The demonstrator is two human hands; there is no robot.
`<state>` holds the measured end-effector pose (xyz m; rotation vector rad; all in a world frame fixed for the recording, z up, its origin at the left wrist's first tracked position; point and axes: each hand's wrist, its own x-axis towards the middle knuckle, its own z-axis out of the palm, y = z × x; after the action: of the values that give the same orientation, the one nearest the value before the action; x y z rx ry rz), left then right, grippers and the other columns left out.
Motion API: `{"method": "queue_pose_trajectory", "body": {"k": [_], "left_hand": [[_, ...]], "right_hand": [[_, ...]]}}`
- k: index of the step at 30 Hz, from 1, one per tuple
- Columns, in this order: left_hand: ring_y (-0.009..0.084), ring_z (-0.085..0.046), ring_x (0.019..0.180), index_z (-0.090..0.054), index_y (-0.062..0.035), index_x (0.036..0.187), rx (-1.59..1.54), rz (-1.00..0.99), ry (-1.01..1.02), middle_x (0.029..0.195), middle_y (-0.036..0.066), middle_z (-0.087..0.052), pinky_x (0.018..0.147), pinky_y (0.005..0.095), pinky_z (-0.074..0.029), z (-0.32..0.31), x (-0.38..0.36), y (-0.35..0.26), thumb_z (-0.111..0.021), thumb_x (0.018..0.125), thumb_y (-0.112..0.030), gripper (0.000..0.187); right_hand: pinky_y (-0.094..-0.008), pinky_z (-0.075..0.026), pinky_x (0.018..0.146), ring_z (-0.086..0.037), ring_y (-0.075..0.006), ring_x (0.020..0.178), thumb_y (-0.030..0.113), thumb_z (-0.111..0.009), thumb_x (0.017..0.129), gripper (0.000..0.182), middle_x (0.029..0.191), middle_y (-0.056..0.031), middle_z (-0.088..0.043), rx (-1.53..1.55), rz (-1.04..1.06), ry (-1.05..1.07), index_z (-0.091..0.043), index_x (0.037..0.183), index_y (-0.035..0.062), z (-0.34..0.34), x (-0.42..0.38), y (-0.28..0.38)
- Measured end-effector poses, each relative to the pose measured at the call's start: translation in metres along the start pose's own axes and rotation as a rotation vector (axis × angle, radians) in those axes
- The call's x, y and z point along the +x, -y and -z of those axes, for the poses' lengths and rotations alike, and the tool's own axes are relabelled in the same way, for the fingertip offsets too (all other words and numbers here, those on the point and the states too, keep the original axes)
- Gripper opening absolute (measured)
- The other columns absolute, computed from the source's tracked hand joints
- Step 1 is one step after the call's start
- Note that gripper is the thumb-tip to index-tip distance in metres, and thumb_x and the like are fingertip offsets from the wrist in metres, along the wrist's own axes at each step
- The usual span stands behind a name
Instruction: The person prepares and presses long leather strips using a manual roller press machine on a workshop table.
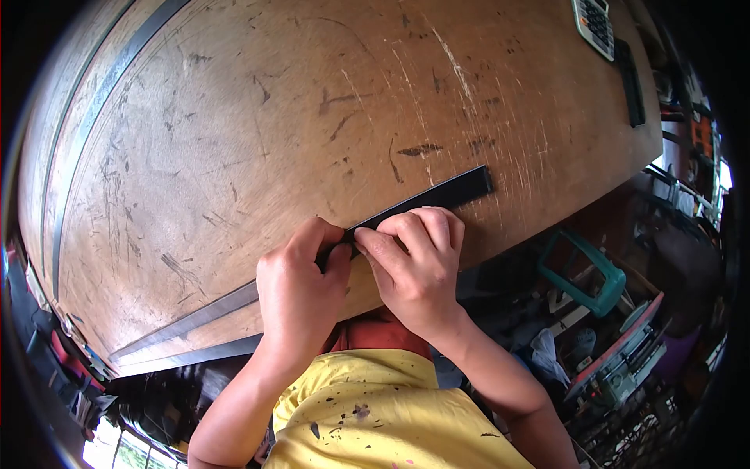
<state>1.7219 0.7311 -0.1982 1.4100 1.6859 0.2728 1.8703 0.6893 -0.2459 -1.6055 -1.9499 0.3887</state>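
One black strip (449, 190) pinched between the fingers of both hands, its broad end extending beyond the right fingers (406, 234).

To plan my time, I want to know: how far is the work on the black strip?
Nothing looks surely done: the black strip's near end shows no clear finished detail. In hand: the left hand and right hand pinch it together. Left, perhaps: the dark band beyond the left hand, if it is the same strip; I cannot tell.

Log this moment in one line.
left hand: gripping flat black strip; right hand: gripping same strip; surface: scratched brown wooden table
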Motion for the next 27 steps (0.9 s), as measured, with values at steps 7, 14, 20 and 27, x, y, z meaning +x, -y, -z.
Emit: {"method": "queue_pose_trajectory", "body": {"k": [7,14,20,27], "left_hand": [[0.0193,-0.072,0.068,-0.066,0.0015,0.112,-0.667,0.427,0.446,0.087,0.015,-0.075,0.061,0.0303,-0.056,0.050,0.005,0.012,-0.070,0.090,-0.002,0.022],[0.0045,-0.056,0.059,-0.065,0.0011,0.109,-0.244,0.214,0.214,0.084,0.005,-0.070,0.052,0.0214,-0.044,0.081,-0.029,0.070,-0.069,0.089,0.003,0.020],[0.0031,-0.052,0.057,-0.069,0.0011,0.098,-0.234,0.103,0.123,0.074,0.000,-0.067,0.051,0.0214,-0.042,0.075,-0.029,0.090,-0.071,0.089,0.001,0.009],[0.0036,-0.052,0.056,-0.070,0.0009,0.098,-0.246,0.109,0.063,0.074,0.000,-0.067,0.049,0.0223,-0.042,0.068,-0.029,0.093,-0.072,0.089,-0.002,0.010]], "right_hand": [[-0.0416,-0.042,0.089,-0.057,-0.0222,0.091,0.006,-0.073,0.075,0.019,0.087,0.0004,-0.057,-0.038,-0.015,-0.014,-0.071,0.093,0.0107,0.000,0.002,0.003],[-0.0401,-0.043,0.088,-0.057,-0.0228,0.092,0.007,-0.079,0.076,0.019,0.087,0.0014,-0.060,-0.059,-0.077,0.000,-0.071,0.091,0.0141,-0.001,0.003,0.011],[-0.0405,-0.042,0.088,-0.055,-0.0248,0.095,0.010,-0.080,0.079,0.016,0.089,0.0004,-0.060,-0.056,-0.128,-0.012,-0.071,0.091,0.0134,-0.007,0.002,0.018],[-0.0438,-0.040,0.088,-0.053,-0.0268,0.095,0.025,-0.084,0.078,0.024,0.088,-0.0005,-0.058,-0.111,-0.174,-0.036,-0.066,0.088,0.0127,-0.013,0.007,0.027]]}}
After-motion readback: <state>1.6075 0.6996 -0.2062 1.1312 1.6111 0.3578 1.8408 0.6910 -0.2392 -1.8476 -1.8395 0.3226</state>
